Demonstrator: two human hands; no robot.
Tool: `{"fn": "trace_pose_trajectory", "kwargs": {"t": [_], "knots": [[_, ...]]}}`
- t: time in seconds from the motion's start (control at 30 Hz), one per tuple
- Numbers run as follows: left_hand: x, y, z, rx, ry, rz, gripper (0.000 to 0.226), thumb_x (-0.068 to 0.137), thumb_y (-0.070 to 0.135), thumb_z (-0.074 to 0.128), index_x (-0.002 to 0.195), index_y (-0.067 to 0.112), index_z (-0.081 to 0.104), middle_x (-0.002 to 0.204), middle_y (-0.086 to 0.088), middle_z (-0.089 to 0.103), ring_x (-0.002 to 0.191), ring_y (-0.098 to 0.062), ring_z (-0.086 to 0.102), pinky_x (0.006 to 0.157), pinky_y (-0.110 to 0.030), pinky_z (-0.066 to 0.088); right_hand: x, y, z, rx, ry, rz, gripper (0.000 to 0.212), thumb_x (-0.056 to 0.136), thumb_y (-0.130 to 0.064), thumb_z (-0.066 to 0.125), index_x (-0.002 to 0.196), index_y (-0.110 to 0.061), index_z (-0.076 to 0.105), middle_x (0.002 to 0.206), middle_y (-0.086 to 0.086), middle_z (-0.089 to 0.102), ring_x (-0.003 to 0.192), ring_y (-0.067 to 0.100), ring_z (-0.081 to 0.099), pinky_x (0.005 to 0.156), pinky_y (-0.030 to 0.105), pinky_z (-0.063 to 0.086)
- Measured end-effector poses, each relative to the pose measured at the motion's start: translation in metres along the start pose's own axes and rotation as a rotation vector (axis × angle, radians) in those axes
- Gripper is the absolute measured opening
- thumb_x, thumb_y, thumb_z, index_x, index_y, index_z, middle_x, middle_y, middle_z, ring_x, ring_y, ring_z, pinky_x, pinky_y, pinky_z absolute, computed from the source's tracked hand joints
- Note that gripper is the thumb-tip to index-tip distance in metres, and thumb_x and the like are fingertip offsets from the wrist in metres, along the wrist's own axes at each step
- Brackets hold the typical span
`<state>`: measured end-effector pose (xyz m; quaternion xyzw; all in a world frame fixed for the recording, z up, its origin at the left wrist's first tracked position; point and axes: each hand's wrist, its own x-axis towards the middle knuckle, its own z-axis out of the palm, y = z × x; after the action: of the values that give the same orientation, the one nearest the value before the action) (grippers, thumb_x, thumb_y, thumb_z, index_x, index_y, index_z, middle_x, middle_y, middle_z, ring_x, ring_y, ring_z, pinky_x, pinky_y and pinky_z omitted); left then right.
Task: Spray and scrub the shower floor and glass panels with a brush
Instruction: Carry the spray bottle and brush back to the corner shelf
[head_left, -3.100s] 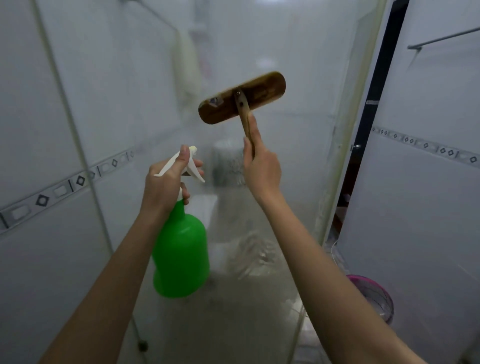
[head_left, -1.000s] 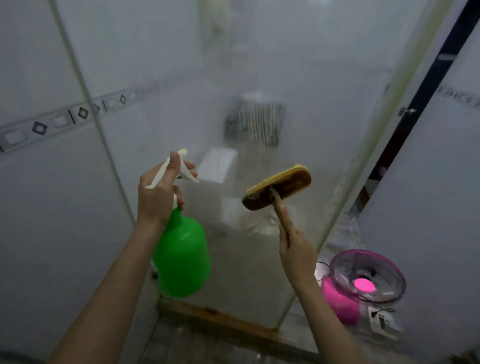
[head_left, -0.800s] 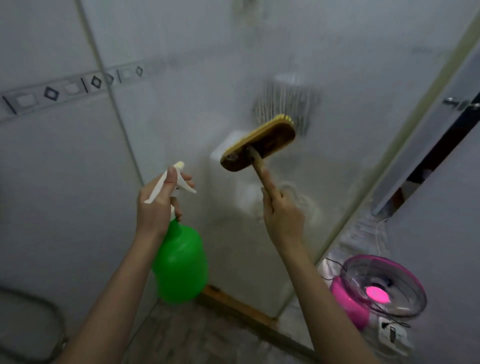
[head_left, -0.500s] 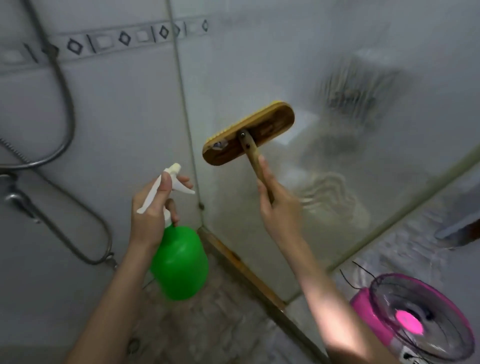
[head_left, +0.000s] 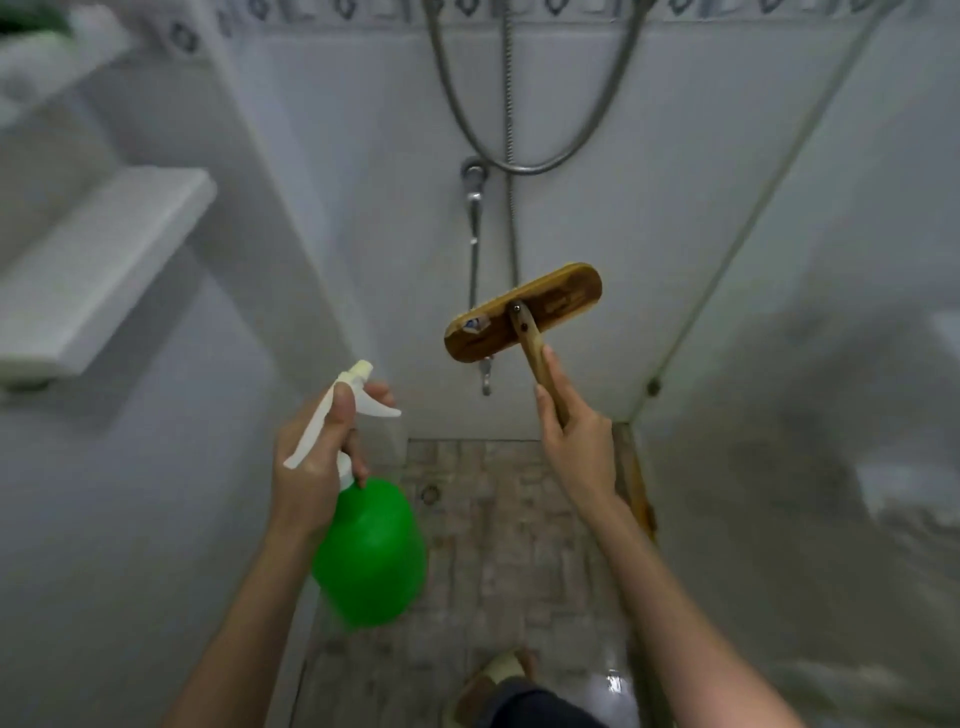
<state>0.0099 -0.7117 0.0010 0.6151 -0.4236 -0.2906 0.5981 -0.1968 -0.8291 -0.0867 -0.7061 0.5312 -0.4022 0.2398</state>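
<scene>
My left hand (head_left: 317, 467) grips the white trigger head of a green spray bottle (head_left: 371, 551), held upright over the left side of the shower floor (head_left: 498, 561). My right hand (head_left: 576, 447) holds the wooden handle of a scrub brush (head_left: 522, 312), whose wooden back faces me in front of the tiled back wall. The brush is held in the air, apart from the wet glass panel (head_left: 831, 389) on the right. The floor is small brownish mosaic tile with a round drain (head_left: 430, 493).
A shower hose (head_left: 519, 156) and tap fitting (head_left: 472, 176) hang on the back wall. White shelves (head_left: 98, 260) jut from the left wall. A rusty strip (head_left: 636, 483) runs along the glass panel's base. My sandalled foot (head_left: 493, 680) stands at the floor's near edge.
The view has swung left and down from the glass panel to the back wall and floor. The brush has come off the glass and now hovers before the back wall. The bottle stays in my left hand.
</scene>
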Motion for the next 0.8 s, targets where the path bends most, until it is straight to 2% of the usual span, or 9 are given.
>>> {"fn": "trace_pose_trajectory", "kwargs": {"t": [0.1,0.17,0.27,0.43,0.5,0.6,0.67,0.73,0.8], "knots": [[-0.064,0.007,-0.052,0.063,0.197,0.013,0.035,0.093,0.055,0.043,0.093,0.047,0.077,0.083,-0.038,0.062,0.041,-0.013,0.043,0.051,-0.022,0.042,-0.043,-0.026,0.032,0.099,-0.212,-0.079,0.051,0.099,-0.034,0.049,0.146,-0.046,0.03,0.086,0.012,0.071,0.055,0.018,0.059,0.051,0.032,0.05],[-0.114,0.014,-0.082,0.088,0.353,-0.003,0.033,0.094,0.056,0.043,0.096,0.051,0.075,0.085,-0.029,0.067,0.044,-0.014,0.043,0.056,-0.025,0.042,-0.077,-0.046,0.047,0.175,-0.347,-0.117,0.051,0.099,-0.037,0.047,0.144,-0.051,0.028,0.077,0.01,0.069,0.054,0.017,0.058,0.05,0.036,0.05],[-0.193,0.027,-0.114,0.133,0.585,0.001,0.034,0.096,0.055,0.042,0.096,0.049,0.075,0.093,-0.001,0.075,0.045,-0.016,0.042,0.053,-0.023,0.043,-0.129,-0.071,0.062,0.225,-0.537,-0.216,0.048,0.098,-0.04,0.047,0.143,-0.047,0.03,0.063,0.007,0.062,0.043,0.007,0.044,0.042,0.023,0.036],[-0.313,0.043,-0.141,0.192,0.894,-0.041,0.04,0.093,0.068,0.045,0.095,0.043,0.075,0.103,0.0,0.074,0.045,-0.019,0.042,0.048,-0.023,0.041,-0.208,-0.111,0.069,0.297,-0.832,-0.368,0.048,0.098,-0.036,0.051,0.144,-0.037,0.036,0.054,-0.005,0.054,0.041,0.005,0.044,0.041,0.014,0.032],[-0.354,0.05,-0.143,0.202,1.014,-0.086,0.039,0.091,0.07,0.045,0.093,0.045,0.075,0.103,0.002,0.074,0.047,-0.019,0.042,0.048,-0.024,0.041,-0.239,-0.125,0.072,0.318,-0.948,-0.431,0.049,0.097,-0.037,0.051,0.143,-0.04,0.034,0.059,-0.005,0.059,0.044,0.005,0.049,0.043,0.015,0.037],[-0.401,0.061,-0.145,0.236,1.193,-0.09,0.035,0.095,0.055,0.041,0.09,0.049,0.075,0.096,0.011,0.075,0.046,-0.019,0.043,0.048,-0.02,0.042,-0.278,-0.143,0.081,0.319,-1.119,-0.5,0.05,0.097,-0.039,0.052,0.145,-0.037,0.038,0.082,0.003,0.071,0.055,0.01,0.061,0.054,0.026,0.053],[-0.428,0.065,-0.146,0.234,1.307,-0.077,0.039,0.095,0.061,0.044,0.095,0.039,0.077,0.094,0.012,0.075,0.043,-0.018,0.042,0.047,-0.02,0.041,-0.301,-0.152,0.09,0.333,-1.218,-0.554,0.05,0.097,-0.037,0.052,0.145,-0.03,0.041,0.096,0.005,0.072,0.063,0.015,0.065,0.059,0.033,0.058],[-0.456,0.065,-0.147,0.243,1.445,-0.084,0.07,0.09,0.073,0.047,0.102,0.01,0.075,0.094,0.008,0.075,0.041,-0.019,0.042,0.046,-0.022,0.039,-0.324,-0.157,0.099,0.344,-1.329,-0.6,0.05,0.097,-0.039,0.051,0.145,-0.029,0.041,0.1,0.004,0.072,0.069,0.013,0.067,0.062,0.037,0.058],[-0.483,0.062,-0.148,0.263,1.564,-0.072,0.076,0.09,0.074,0.046,0.101,0.004,0.074,0.1,0.002,0.074,0.042,-0.023,0.043,0.045,-0.025,0.038,-0.346,-0.159,0.11,0.358,-1.424,-0.671,0.049,0.097,-0.04,0.05,0.144,-0.03,0.043,0.078,-0.009,0.067,0.057,0.003,0.06,0.049,0.025,0.05]]}}
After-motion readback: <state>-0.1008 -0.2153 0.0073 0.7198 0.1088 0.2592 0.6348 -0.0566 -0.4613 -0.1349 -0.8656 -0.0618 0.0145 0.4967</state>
